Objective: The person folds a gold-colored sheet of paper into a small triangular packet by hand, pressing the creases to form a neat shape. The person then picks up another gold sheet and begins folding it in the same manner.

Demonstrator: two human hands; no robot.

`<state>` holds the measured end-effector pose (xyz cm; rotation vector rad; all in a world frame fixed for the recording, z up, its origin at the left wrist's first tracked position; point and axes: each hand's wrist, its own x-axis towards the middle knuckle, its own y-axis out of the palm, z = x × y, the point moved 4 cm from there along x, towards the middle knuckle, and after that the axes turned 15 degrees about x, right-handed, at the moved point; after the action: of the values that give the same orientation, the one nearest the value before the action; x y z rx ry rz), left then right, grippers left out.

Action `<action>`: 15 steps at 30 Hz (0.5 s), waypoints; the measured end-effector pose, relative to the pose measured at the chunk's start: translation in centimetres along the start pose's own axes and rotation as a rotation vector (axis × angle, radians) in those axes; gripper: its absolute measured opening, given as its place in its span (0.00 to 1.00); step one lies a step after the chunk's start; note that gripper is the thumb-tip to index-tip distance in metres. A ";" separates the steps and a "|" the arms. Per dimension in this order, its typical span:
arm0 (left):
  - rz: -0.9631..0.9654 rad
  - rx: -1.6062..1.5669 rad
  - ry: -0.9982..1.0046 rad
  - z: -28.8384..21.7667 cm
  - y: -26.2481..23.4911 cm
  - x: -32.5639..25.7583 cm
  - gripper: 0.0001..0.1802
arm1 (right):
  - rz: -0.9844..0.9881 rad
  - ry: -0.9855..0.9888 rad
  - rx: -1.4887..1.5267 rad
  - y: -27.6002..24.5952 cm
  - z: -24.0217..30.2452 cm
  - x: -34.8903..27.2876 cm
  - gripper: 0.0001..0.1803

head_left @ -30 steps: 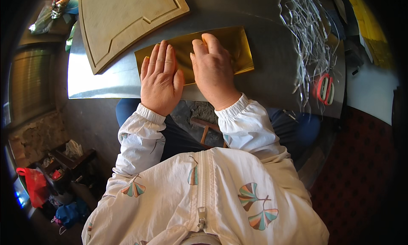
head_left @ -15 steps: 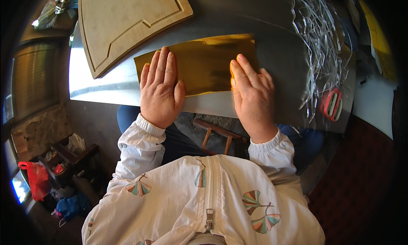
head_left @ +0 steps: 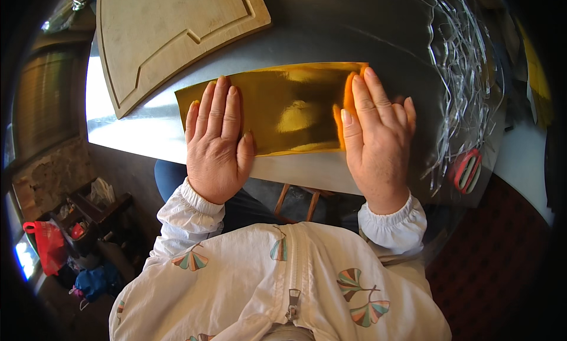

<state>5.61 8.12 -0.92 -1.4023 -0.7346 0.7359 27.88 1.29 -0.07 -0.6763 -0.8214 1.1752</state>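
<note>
A shiny gold foil sheet (head_left: 289, 107) lies flat on the metal tabletop (head_left: 378, 22). My left hand (head_left: 215, 140) rests palm down on its left end, fingers stretched out and pointing away from me. At the right end, my right hand (head_left: 381, 134) lies flat with its fingers extended, index finger and thumb along the sheet's edge. The foil glows orange beside those fingers. Neither hand grips anything.
A wooden cutting board (head_left: 177, 33) lies at the far left of the table. Silvery strips (head_left: 463, 75) spread along the right side, with red-handled scissors (head_left: 468, 171) beside them. Below the table stands a wooden stool (head_left: 295, 202).
My right hand has slid right, to the sheet's right end, with its thumb now further out from the fingers. My left hand still lies on the left end. The view has shifted slightly.
</note>
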 end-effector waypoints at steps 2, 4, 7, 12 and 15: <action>0.012 -0.007 0.000 0.0 0.1 -0.1 0.34 | 0.035 -0.003 -0.035 0.7 0.3 0.1 0.26; 0.014 -0.006 -0.003 0.0 0.1 0.0 0.34 | 0.040 0.013 -0.038 0.8 0.3 -0.1 0.26; 0.029 -0.003 0.001 0.0 -0.1 0.1 0.34 | 0.054 0.028 -0.035 0.9 0.2 -0.4 0.27; 0.043 0.003 -0.005 -0.1 -0.2 0.1 0.34 | 0.037 0.016 -0.002 1.1 0.1 -0.3 0.28; 0.045 -0.025 -0.022 -0.1 -0.4 0.2 0.33 | 0.043 0.009 -0.005 1.0 0.0 -0.4 0.28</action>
<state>5.84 8.23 -0.55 -1.4394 -0.7333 0.7806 27.28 1.18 -0.96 -0.7058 -0.8060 1.2079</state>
